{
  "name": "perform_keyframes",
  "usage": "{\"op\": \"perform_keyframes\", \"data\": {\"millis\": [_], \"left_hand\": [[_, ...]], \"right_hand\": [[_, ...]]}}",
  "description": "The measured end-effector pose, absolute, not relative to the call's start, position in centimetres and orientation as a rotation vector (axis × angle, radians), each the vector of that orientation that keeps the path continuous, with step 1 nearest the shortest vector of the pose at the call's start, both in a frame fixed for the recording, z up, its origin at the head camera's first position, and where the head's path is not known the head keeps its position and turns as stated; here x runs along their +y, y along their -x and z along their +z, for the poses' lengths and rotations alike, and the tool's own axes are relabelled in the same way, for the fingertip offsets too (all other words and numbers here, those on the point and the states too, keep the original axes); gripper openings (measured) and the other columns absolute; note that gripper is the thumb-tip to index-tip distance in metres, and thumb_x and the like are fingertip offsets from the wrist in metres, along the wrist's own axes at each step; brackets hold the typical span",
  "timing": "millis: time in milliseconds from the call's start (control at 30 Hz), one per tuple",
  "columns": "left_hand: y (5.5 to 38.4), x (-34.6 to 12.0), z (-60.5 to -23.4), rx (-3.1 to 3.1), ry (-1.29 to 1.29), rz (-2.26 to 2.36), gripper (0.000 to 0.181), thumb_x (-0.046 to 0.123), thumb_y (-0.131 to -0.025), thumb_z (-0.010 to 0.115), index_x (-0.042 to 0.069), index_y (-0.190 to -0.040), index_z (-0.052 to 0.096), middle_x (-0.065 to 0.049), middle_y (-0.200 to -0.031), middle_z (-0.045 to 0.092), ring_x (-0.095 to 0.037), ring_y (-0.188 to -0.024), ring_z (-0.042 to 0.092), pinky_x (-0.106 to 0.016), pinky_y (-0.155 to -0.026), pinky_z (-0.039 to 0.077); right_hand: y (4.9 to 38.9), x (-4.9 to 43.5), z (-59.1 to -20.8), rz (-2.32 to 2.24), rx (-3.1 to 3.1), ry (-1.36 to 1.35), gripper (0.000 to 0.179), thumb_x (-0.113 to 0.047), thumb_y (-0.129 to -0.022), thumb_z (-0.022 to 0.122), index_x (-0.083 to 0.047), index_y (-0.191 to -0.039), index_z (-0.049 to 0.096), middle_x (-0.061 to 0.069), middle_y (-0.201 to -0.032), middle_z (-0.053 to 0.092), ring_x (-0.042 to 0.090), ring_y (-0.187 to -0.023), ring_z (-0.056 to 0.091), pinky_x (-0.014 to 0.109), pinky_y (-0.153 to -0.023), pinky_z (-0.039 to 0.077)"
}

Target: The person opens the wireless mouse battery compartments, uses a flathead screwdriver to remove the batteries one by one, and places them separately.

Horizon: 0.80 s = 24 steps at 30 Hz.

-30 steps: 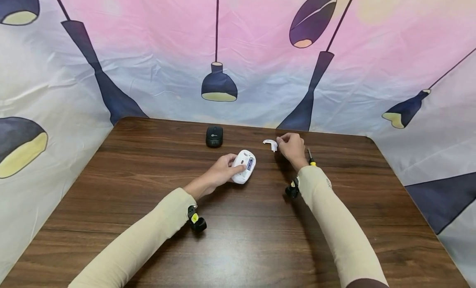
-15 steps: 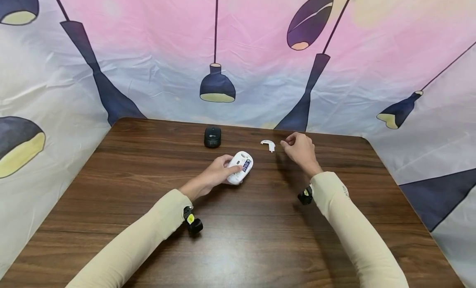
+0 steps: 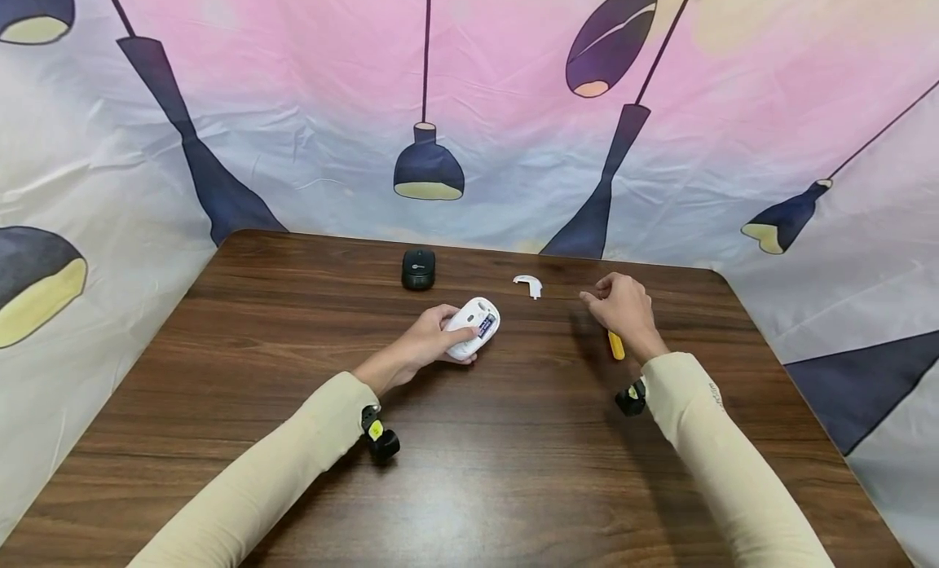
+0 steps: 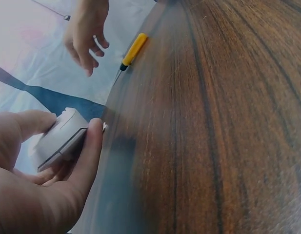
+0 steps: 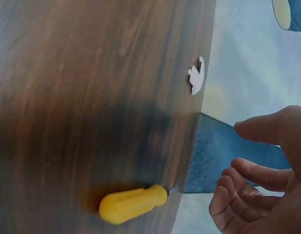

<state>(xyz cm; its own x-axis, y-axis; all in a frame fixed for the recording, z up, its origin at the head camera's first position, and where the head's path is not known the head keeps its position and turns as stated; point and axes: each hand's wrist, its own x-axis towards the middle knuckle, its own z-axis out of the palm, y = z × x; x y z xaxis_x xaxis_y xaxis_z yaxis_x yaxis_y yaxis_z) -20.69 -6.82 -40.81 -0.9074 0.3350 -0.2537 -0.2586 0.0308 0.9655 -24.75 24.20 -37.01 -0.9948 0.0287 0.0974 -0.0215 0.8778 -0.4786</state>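
Note:
My left hand grips a white computer mouse with its underside up, thumb across it. In its open compartment a dark blue battery shows. My right hand hovers over a screwdriver with a yellow handle, its fingers loosely bent with nothing between them. In the left wrist view the yellow screwdriver lies just below that hand, apart from it. A curved white cover lies on the table to the left of my right hand.
A black computer mouse sits near the back edge of the wooden table. Behind the table hangs a cloth backdrop with printed lamps.
My right hand has drawn away from the white cover, moving right and then toward me over the screwdriver. The left hand shifted slightly left with the white mouse in it.

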Motion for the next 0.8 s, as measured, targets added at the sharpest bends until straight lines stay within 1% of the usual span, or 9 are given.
{"op": "perform_keyframes", "data": {"millis": [167, 367, 433, 500, 533, 600, 667, 700, 800], "left_hand": [[20.6, -6.8, -40.7, 1.939, -0.057, 1.911, 0.047, 0.007, -0.100, 0.064, -0.008, -0.139, 0.044, -0.024, -0.116, 0.060, -0.018, -0.073, 0.070, -0.028, -0.071, 0.065], [20.7, -6.7, -40.5, 1.924, -0.046, 1.915, 0.045, 0.007, -0.101, 0.062, -0.007, -0.140, 0.045, -0.024, -0.121, 0.058, -0.019, -0.078, 0.069, -0.029, -0.077, 0.065], [20.7, -6.7, -40.5, 1.920, -0.045, 1.919, 0.045, 0.007, -0.101, 0.061, -0.007, -0.140, 0.045, -0.025, -0.122, 0.057, -0.019, -0.079, 0.069, -0.029, -0.078, 0.065], [20.8, -6.7, -40.6, 1.922, -0.050, 1.923, 0.045, 0.007, -0.101, 0.062, -0.008, -0.140, 0.046, -0.024, -0.121, 0.057, -0.019, -0.079, 0.069, -0.029, -0.078, 0.065], [20.8, -6.7, -40.6, 1.924, -0.052, 1.923, 0.045, 0.007, -0.101, 0.062, -0.008, -0.140, 0.046, -0.024, -0.121, 0.057, -0.019, -0.079, 0.068, -0.029, -0.078, 0.065], [20.8, -6.7, -40.5, 1.931, -0.054, 1.921, 0.045, 0.007, -0.100, 0.063, -0.007, -0.140, 0.047, -0.024, -0.120, 0.058, -0.018, -0.079, 0.068, -0.029, -0.078, 0.065], [20.8, -6.7, -40.5, 1.937, -0.049, 1.919, 0.045, 0.007, -0.100, 0.064, -0.008, -0.140, 0.048, -0.023, -0.119, 0.059, -0.017, -0.078, 0.068, -0.027, -0.077, 0.064], [20.8, -6.7, -40.4, 1.940, -0.041, 1.917, 0.045, 0.008, -0.100, 0.064, -0.008, -0.139, 0.048, -0.023, -0.118, 0.059, -0.017, -0.077, 0.069, -0.027, -0.076, 0.064], [20.9, -6.7, -40.4, 1.945, -0.016, 1.921, 0.043, 0.009, -0.100, 0.065, -0.009, -0.136, 0.049, -0.023, -0.115, 0.060, -0.017, -0.075, 0.069, -0.025, -0.073, 0.064]], "right_hand": [[24.3, 25.3, -37.4, 0.735, -2.983, 0.034, 0.042, -0.030, -0.099, 0.065, 0.007, -0.120, 0.064, 0.023, -0.112, 0.066, 0.039, -0.103, 0.061, 0.064, -0.104, 0.042], [23.6, 26.3, -37.9, 0.697, -3.038, 0.085, 0.046, -0.032, -0.099, 0.065, 0.007, -0.122, 0.062, 0.024, -0.114, 0.065, 0.040, -0.103, 0.060, 0.066, -0.106, 0.040], [23.5, 26.6, -38.1, 0.679, -3.054, 0.094, 0.047, -0.033, -0.098, 0.066, 0.008, -0.121, 0.063, 0.024, -0.112, 0.066, 0.039, -0.097, 0.061, 0.064, -0.099, 0.045], [23.4, 26.9, -38.4, 0.652, -3.081, 0.107, 0.042, -0.035, -0.097, 0.068, 0.006, -0.107, 0.066, 0.020, -0.095, 0.066, 0.033, -0.082, 0.060, 0.054, -0.081, 0.053], [23.4, 27.0, -38.5, 0.639, -3.096, 0.111, 0.041, -0.036, -0.096, 0.068, 0.004, -0.096, 0.066, 0.017, -0.084, 0.063, 0.030, -0.074, 0.057, 0.047, -0.071, 0.052], [23.3, 27.3, -38.7, 0.621, -3.133, 0.117, 0.041, -0.039, -0.095, 0.069, -0.002, -0.078, 0.061, 0.008, -0.067, 0.055, 0.023, -0.061, 0.051, 0.036, -0.055, 0.045], [23.3, 27.6, -39.0, 0.609, -3.175, 0.124, 0.047, -0.042, -0.094, 0.069, -0.010, -0.065, 0.050, 0.001, -0.056, 0.044, 0.019, -0.054, 0.046, 0.029, -0.048, 0.037], [23.2, 27.7, -39.1, 0.613, -3.195, 0.124, 0.049, -0.042, -0.094, 0.069, -0.012, -0.062, 0.048, 0.000, -0.054, 0.043, 0.018, -0.052, 0.045, 0.028, -0.046, 0.036], [23.1, 28.1, -39.3, 0.633, -3.246, 0.132, 0.050, -0.041, -0.095, 0.069, -0.014, -0.058, 0.049, 0.000, -0.052, 0.048, 0.017, -0.049, 0.049, 0.026, -0.044, 0.038]]}}
